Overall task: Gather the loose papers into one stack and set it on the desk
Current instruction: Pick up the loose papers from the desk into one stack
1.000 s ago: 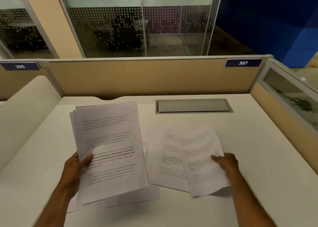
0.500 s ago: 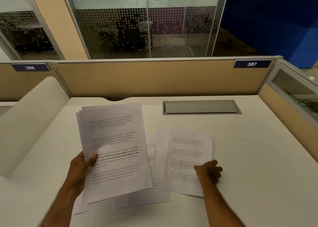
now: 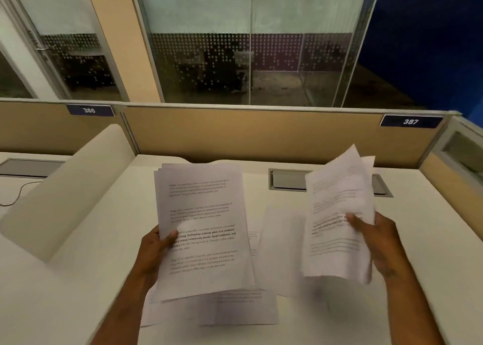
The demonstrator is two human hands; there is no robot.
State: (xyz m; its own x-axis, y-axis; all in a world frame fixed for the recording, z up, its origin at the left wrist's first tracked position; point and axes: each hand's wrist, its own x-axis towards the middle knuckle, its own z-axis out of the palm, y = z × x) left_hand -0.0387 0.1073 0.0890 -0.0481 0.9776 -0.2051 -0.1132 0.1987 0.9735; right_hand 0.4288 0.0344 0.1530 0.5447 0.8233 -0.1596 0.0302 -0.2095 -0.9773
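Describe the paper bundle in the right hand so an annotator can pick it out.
Start at the 387 label on the beige partition, then drop to the right hand. The lifted bundle is blurred and tilted, overlapping the grey desk hatch, unlike the sharper, readable stack in the left hand.

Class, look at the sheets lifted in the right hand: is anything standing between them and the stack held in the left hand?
Nothing visible blocks the way. The right hand holds its sheets up off the desk, and the gap to the left hand's stack is open air. Loose papers lie flat on the desk below that gap.
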